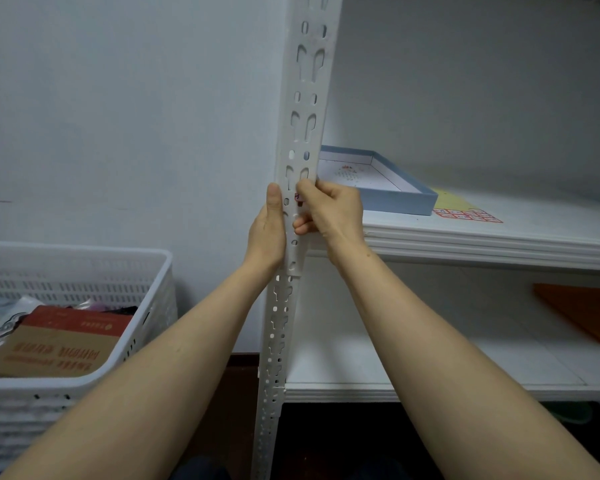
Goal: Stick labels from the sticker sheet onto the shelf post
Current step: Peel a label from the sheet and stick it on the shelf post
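Observation:
A white perforated shelf post (pixel 305 109) runs up the middle of the view. My left hand (pixel 269 230) lies along its left edge, thumb stretched up against the metal. My right hand (pixel 329 211) curls around the post's right edge, thumb pressing on its front face. A small red-and-white label (pixel 298 198) shows on the post just below that thumb. The sticker sheet (pixel 465 209), yellow with red-bordered labels, lies on the upper shelf to the right, partly under a box.
A shallow blue-edged box (pixel 395 199) sits on the upper white shelf (pixel 499 244). An orange object (pixel 582 313) lies on the lower shelf at right. A white slotted basket (pixel 84 271) holding a red-and-brown box stands at left by the wall.

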### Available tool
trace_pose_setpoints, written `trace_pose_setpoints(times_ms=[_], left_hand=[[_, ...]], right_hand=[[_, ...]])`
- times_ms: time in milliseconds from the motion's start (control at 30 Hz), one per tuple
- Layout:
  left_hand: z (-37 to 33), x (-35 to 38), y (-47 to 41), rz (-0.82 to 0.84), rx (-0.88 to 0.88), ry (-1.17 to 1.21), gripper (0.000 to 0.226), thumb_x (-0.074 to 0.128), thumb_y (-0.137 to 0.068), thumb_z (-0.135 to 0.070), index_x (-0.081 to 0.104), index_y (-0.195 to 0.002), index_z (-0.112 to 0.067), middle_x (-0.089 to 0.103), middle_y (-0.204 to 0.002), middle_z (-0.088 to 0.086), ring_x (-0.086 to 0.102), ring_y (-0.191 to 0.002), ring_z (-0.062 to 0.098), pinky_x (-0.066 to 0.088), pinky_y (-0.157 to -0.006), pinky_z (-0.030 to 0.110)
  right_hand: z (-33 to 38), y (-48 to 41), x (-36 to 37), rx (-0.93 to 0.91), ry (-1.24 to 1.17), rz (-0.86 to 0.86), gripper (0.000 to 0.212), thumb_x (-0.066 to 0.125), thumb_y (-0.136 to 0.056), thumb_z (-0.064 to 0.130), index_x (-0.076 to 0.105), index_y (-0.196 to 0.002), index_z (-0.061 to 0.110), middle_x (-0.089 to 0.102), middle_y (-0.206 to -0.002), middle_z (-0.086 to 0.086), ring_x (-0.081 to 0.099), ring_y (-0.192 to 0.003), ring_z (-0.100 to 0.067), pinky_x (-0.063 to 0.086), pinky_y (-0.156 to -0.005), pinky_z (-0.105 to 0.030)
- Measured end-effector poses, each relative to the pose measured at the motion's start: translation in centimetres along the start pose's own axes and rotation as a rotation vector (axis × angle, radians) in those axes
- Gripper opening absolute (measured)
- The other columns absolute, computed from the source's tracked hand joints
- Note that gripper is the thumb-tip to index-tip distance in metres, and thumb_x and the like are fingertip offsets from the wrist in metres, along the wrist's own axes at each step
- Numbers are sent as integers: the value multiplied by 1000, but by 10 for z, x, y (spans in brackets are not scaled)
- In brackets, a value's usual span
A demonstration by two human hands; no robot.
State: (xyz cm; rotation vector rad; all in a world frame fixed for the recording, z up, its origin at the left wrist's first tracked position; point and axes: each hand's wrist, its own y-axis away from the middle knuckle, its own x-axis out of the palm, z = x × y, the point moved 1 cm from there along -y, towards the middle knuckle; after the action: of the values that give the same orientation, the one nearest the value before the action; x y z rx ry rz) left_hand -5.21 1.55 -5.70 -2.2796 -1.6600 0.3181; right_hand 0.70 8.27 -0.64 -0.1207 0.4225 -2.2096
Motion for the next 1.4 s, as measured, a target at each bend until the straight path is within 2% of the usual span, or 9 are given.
trace_pose_setpoints(times_ms=[167, 267, 333, 467, 600, 767, 1100, 1200, 1400], left_hand=[[-2, 0, 1, -6, -22, -18, 64, 10, -96, -57, 64, -93, -23, 65, -91, 0, 59, -98, 20, 44, -91, 33], [-2, 0, 0, 5, -5, -12, 67, 9, -95, -59, 66, -103, -24, 68, -100, 1, 61, -103, 20, 45, -96, 38], [-1, 0, 0, 19, 27, -17, 70, 8, -92, -63, 67, -100, -26, 70, -93, 1, 63, -99, 22, 46, -95, 42], [-2, 0, 0, 24, 11, 15, 66, 10, -95, -61, 66, -107, -30, 69, -107, -3, 61, -107, 16, 43, -102, 38], [-2, 0, 0, 6, -6, 13, 64, 11, -95, -60, 62, -118, -28, 64, -122, -1, 56, -115, 14, 39, -106, 36], [-2, 0, 1, 12, -6, 16, 65, 11, -94, -61, 61, -121, -28, 64, -121, 0, 56, -116, 16, 40, -106, 38], [-3, 0, 1, 11, 10, 1, 66, 10, -95, -60, 63, -116, -28, 67, -114, -2, 58, -112, 15, 42, -104, 38], [-4, 0, 2, 22, 5, 1, 64, 9, -95, -60, 65, -109, -30, 68, -106, -4, 60, -106, 14, 44, -100, 36], [-2, 0, 0, 26, 3, -2, 69, 8, -92, -65, 65, -113, -32, 69, -108, -3, 61, -108, 15, 44, -102, 39]], right_hand=[[2, 0, -1, 6, 27, 0, 23, 58, -80, 14, 59, -57, 13, 55, -40, -1, 56, -37, -17, 56, -62, -38], [2, 2, -7, 24, -78, 77, 15, 53, -84, 8, 62, -71, 8, 58, -64, -17, 56, -38, -16, 51, -44, -26], [-1, 4, -12, 5, -134, 73, 13, 54, -86, 6, 63, -92, 12, 63, -79, -15, 56, -37, -15, 47, -39, -22], [-10, 5, -25, -394, 123, -181, 12, 68, -83, 15, 66, -93, 22, 64, -89, 8, 57, -57, -6, 49, -57, -26], [-16, -6, -25, -788, 484, -199, 12, 71, -78, 22, 75, -87, 15, 63, -87, 0, 52, -82, -11, 46, -71, -25], [-9, -15, -27, -1104, 702, -236, 12, 70, -76, 27, 75, -78, 16, 64, -80, -6, 57, -76, -28, 46, -66, -33], [1, -26, -20, -1463, 968, -272, 13, 70, -71, 6, 60, -63, 11, 57, -96, 0, 44, -91, -18, 39, -68, -31], [1, -27, -19, -1449, 1028, -236, 11, 65, -72, 10, 59, -64, 11, 39, -104, 3, 41, -98, -19, 33, -75, -30], [-3, -24, -14, -1395, 1070, -294, 7, 62, -75, 7, 61, -69, 10, 37, -108, 4, 39, -103, -19, 30, -80, -30]])
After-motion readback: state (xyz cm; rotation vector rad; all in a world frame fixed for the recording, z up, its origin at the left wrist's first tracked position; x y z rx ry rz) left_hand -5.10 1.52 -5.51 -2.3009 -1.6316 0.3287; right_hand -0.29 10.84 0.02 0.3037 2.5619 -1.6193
